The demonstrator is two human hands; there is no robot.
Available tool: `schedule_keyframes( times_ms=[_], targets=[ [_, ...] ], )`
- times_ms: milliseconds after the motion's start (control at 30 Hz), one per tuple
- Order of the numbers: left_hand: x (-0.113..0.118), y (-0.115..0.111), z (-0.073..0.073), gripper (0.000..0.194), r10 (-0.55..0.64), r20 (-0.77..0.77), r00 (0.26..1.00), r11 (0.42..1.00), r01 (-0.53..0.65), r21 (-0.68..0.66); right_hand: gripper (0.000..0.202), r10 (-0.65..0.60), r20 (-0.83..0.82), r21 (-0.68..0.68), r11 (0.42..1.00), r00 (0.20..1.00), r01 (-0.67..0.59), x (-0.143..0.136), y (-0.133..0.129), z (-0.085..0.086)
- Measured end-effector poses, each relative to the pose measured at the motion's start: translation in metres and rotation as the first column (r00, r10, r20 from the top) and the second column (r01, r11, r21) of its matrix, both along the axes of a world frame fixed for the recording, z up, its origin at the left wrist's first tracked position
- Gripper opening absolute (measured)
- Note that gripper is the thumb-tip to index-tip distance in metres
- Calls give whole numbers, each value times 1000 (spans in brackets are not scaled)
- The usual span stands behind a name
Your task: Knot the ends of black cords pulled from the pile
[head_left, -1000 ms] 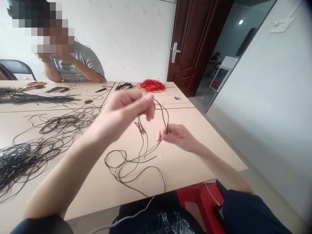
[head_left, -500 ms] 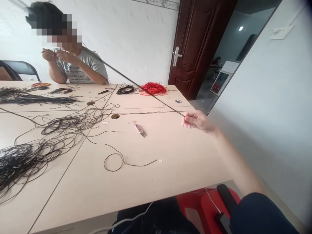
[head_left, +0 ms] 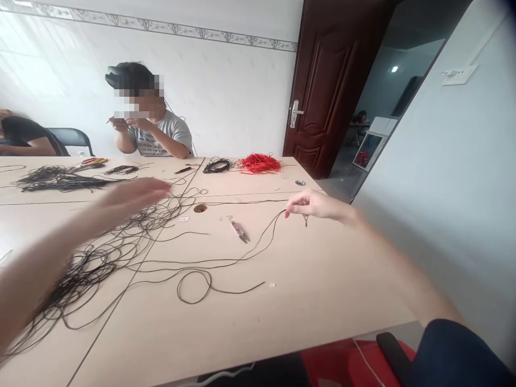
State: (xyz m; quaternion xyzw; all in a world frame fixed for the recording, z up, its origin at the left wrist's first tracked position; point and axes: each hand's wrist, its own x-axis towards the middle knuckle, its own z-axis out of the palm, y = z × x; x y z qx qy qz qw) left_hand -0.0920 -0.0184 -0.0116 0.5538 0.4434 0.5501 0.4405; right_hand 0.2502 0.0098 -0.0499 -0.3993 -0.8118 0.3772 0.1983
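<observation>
My right hand [head_left: 300, 204] pinches thin black cord between thumb and fingers above the right part of the table. Two strands of this cord [head_left: 258, 242] hang slack from the pinch and run left along the tabletop. A short doubled end [head_left: 306, 221] pokes out below the hand. My left hand [head_left: 151, 188] is blurred, its fingers stretched out toward the right, with nothing visible in them. It passes over a large loose tangle of black cord [head_left: 97, 263]. Between the hands lies a pair of pink-handled thread snips [head_left: 239, 231].
Across the table [head_left: 242, 338] a person [head_left: 161, 131] holds something thin in both hands. At the back lie a red cord bundle [head_left: 259, 163], a black coil [head_left: 217, 165], scissors [head_left: 94, 161] and more black strands [head_left: 60, 180]. A cable hole [head_left: 200, 208] opens in the tabletop.
The cord that was stretched taut to the upper left now lies slack on the table. My left hand has come into view from the left. The right hand still pinches the cord.
</observation>
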Motion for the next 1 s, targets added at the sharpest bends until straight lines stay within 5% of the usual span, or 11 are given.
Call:
schedule_keyframes(
  times_ms=[67, 133, 200, 267, 367, 467, 667, 833, 1000],
  targets=[
    [39, -4, -18, 15, -253, -172, 952, 967, 241, -87, 33, 45, 22, 4, 999, 999, -45, -16, -4, 8],
    [87, -8, -36, 20, -522, -291, 802, 853, 501, -148, 32, 63, 43, -2, 998, 997, -63, -25, -11, 15],
    [123, -13, -48, 20, -609, -309, 731, 791, 588, -169, 31, 60, 57, -12, 998, 997, -59, -24, -19, 21],
    [140, -16, -55, 24, -599, -325, 731, 796, 587, -146, 31, 51, 69, -70, 996, 996, -46, -14, -26, 26],
    [137, -20, -61, 27, -536, -364, 761, 835, 542, -97, 31, 49, 62, -197, 980, 997, -36, 6, -35, 29],
    [128, -25, -64, 29, -519, -400, 756, 843, 531, -89, 27, 138, -150, -273, 946, 979, -175, 19, -35, 24],
    [119, -32, -47, 29, -581, -456, 675, 795, 589, -141, 40, 148, -599, -211, 919, 787, -333, 0, -23, 24],
    [114, -20, -29, 36, -548, -216, 808, 827, 563, 10, 20, 249, -248, -105, 954, 936, -282, -34, -20, 63],
    [126, -10, -27, 22, -662, 130, 738, 748, 641, 170, 20, 236, 94, 36, 970, 967, -240, -56, -20, 115]
  ],
)
